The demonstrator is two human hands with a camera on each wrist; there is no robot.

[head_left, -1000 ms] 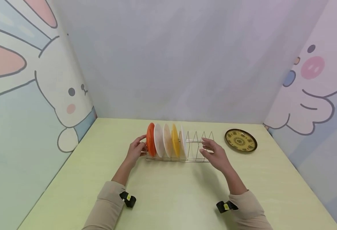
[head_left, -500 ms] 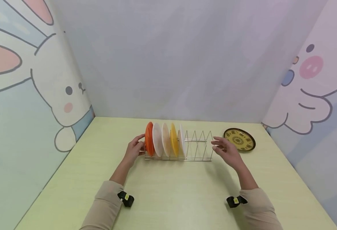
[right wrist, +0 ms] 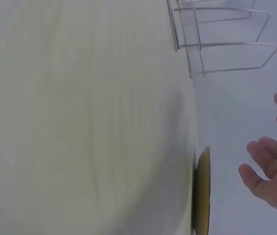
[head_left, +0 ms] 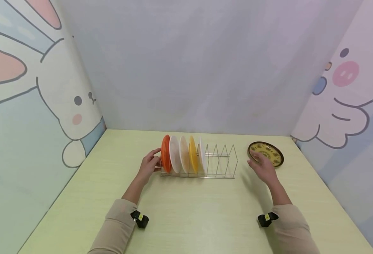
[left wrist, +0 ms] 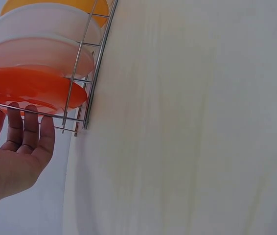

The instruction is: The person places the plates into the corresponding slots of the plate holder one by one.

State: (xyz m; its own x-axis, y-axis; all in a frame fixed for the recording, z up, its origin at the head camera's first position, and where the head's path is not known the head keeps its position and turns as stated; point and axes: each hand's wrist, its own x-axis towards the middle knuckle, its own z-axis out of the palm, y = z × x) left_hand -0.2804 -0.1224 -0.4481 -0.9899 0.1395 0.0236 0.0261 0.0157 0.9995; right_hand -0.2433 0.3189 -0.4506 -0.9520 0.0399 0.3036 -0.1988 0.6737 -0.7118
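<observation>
A wire dish rack [head_left: 219, 176] stands on the table with several plates upright in its left part. Outermost is an orange-red plate [head_left: 165, 154], followed by whitish plates [head_left: 174, 154], a yellow plate [head_left: 193, 154] and a white plate [head_left: 202, 155]. My left hand [head_left: 149, 165] grips the rack's left end, its fingertips [left wrist: 31, 111] at the end wire beside the orange-red plate. To the right of the rack, my right hand [head_left: 264, 171] hovers with fingers relaxed and holds nothing. It overlaps the near left part of a yellow patterned plate [head_left: 273, 155] with a dark rim, lying flat.
The rack's right-hand slots [head_left: 221, 160] are bare wire. A grey wall [head_left: 199, 88] closes off the back of the pale table [head_left: 193, 211]. Cartoon-printed walls stand to the left and right.
My right hand has moved right, from over the rack's right end to the patterned plate. The left hand stays at the rack's left end, and the plates keep their places.
</observation>
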